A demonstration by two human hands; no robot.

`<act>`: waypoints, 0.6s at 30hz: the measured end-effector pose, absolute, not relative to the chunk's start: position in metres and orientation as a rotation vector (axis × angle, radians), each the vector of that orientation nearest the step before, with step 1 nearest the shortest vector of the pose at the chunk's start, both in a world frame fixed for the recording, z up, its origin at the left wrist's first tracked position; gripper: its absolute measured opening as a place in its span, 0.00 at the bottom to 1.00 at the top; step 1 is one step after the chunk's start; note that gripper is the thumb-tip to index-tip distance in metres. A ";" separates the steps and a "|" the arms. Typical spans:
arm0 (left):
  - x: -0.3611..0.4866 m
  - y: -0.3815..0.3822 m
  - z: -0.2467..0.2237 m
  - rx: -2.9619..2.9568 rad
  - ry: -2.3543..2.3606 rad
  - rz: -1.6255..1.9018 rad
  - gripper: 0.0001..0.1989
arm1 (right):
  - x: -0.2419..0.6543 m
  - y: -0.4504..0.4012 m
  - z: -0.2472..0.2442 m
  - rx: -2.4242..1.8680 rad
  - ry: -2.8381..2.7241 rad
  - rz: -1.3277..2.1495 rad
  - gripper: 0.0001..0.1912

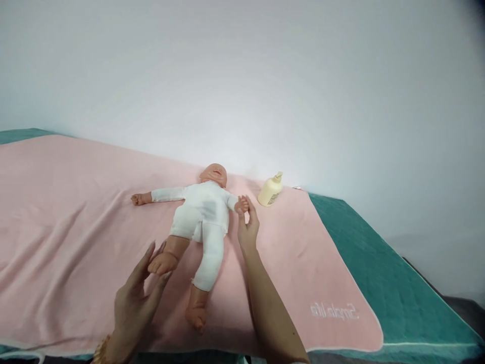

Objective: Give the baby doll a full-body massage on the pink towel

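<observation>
A baby doll [208, 207] with a white cloth body lies face up, its head toward the wall and its feet toward me. My left hand [138, 298] is closed around the doll's bare foot on the left side, thumb below and fingers above. My right hand [248, 225] holds the doll's small hand on the right side between thumb and fingers. The doll's other arm stretches out to the left, and its other leg rests on the pink blanket [94, 217].
A cream pump bottle [271, 191] stands at the back of the blanket, right of the doll. Under the blanket is a green quilted mat [364, 253], showing along the right side. Behind everything rises a pale wall [242, 76].
</observation>
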State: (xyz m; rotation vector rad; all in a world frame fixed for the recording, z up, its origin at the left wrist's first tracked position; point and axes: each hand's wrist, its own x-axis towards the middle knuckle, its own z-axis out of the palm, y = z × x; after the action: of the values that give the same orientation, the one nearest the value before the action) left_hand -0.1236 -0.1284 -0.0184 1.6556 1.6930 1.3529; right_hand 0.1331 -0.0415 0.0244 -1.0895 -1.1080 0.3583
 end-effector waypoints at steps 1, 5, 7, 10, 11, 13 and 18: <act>-0.120 -0.123 -0.015 1.615 1.686 1.366 0.30 | 0.130 -0.042 0.023 -1.084 -1.221 0.335 0.22; -0.108 -0.105 0.000 1.535 1.598 1.480 0.31 | 0.126 -0.038 0.015 -1.064 -1.677 0.195 0.19; -0.104 -0.098 0.006 1.541 1.588 1.491 0.32 | 0.127 -0.035 0.012 -1.064 -1.819 0.161 0.20; -0.102 -0.090 0.010 1.567 1.555 1.451 0.31 | 0.128 -0.033 0.010 -1.095 -1.909 0.141 0.20; -0.102 -0.088 0.011 1.574 1.543 1.445 0.31 | 0.128 -0.032 0.010 -1.100 -1.923 0.137 0.19; -0.102 -0.086 0.011 1.584 1.536 1.443 0.31 | 0.128 -0.032 0.010 -1.100 -1.939 0.140 0.19; -0.104 -0.091 0.011 1.644 1.567 1.405 0.30 | 0.128 -0.033 0.010 -1.081 -1.865 0.182 0.19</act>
State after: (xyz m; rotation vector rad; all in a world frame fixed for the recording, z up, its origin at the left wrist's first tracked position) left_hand -0.1040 -0.0914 0.0111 1.6435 1.5666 1.4050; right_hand 0.1278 -0.0334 0.0099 -1.0814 -1.8651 0.1820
